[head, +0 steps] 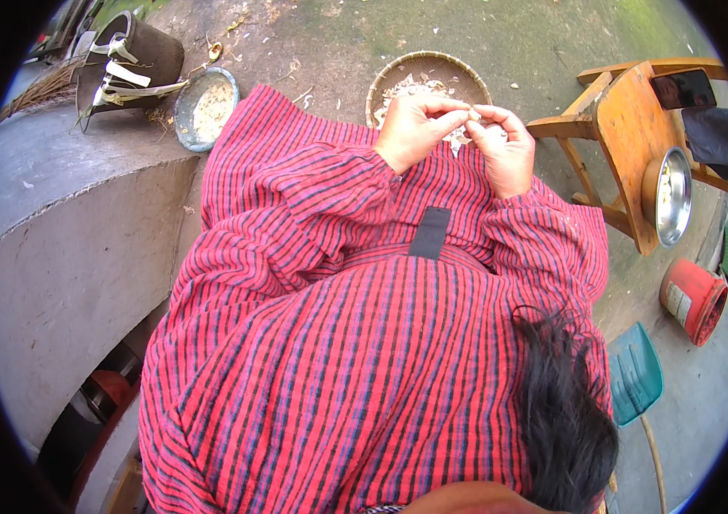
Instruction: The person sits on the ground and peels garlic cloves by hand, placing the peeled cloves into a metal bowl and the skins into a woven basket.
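Observation:
Over a round woven bamboo basket (pixel 373 96), both of my hands meet at the fingertips. My left hand (pixel 412 128) pinches a small pale clove (pixel 474 116), apparently garlic, between thumb and index finger. From the other side, the thumb and fingers of my right hand (pixel 504 146) grip the same clove. Fingers cover most of it. Papery whitish skins (pixel 416 88) lie in the basket, partly hidden behind my hands. A metal bowl (pixel 679 199) on a wooden chair (pixel 624 138) to the right holds several pale cloves.
A phone (pixel 684 88) rests on the chair, close to another person's dark-clothed leg (pixel 720 138). At left are a basin (pixel 233 87) of pale food, a dark bucket (pixel 155 51) and a concrete ledge (pixel 94 212). A red bucket (pixel 682 292) and green dustpan (pixel 640 379) are at right.

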`<state>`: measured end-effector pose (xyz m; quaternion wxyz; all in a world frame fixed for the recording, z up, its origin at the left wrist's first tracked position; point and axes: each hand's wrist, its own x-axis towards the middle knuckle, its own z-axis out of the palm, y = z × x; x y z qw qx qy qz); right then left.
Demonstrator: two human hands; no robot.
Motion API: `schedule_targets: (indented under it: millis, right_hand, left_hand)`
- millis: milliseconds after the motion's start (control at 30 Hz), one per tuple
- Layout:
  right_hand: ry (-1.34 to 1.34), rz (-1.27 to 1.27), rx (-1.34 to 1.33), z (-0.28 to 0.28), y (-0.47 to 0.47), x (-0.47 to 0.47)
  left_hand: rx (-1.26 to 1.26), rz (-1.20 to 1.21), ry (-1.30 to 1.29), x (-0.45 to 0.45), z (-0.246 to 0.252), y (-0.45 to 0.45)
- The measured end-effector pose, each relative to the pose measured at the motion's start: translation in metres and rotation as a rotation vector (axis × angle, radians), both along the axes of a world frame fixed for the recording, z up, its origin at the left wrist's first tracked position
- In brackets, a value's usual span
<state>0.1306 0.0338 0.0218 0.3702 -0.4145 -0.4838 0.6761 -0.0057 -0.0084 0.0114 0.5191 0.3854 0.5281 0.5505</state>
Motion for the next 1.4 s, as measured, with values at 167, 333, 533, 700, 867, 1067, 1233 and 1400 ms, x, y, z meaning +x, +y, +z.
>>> schedule_targets:
  millis: [167,333,533,700,867,1067,1233,1400]
  right_hand:
    - [-0.02,0.039,0.058,0.001,0.0,0.001]
    - [-0.026,0.078,0.039,0.005,0.0,0.001]
    - [0.005,0.085,0.03,0.006,-0.001,0.001]
    - [-0.02,0.081,-0.011,0.002,-0.001,0.002]
    - [-0.007,0.077,-0.012,0.005,-0.003,0.0]
    - [0.034,0.006,-0.075,0.005,0.0,-0.002]
    - [0.169,-0.056,-0.133,-0.003,0.003,0.003]
    - [0.205,-0.106,-0.182,-0.003,0.006,0.005]
  left_hand:
    - [-0.051,0.004,0.061,0.002,0.011,-0.002]
    - [-0.052,0.01,0.031,0.003,0.006,-0.003]
    - [-0.048,0.036,-0.008,0.004,0.004,-0.004]
    - [-0.044,0.061,0.017,0.005,0.009,-0.005]
    - [-0.026,0.125,0.058,0.008,0.004,-0.006]
    - [-0.023,0.161,-0.043,0.009,-0.003,-0.004]
    - [-0.054,0.142,-0.19,0.01,0.003,-0.005]
    - [-0.051,0.075,-0.139,0.01,0.001,-0.006]
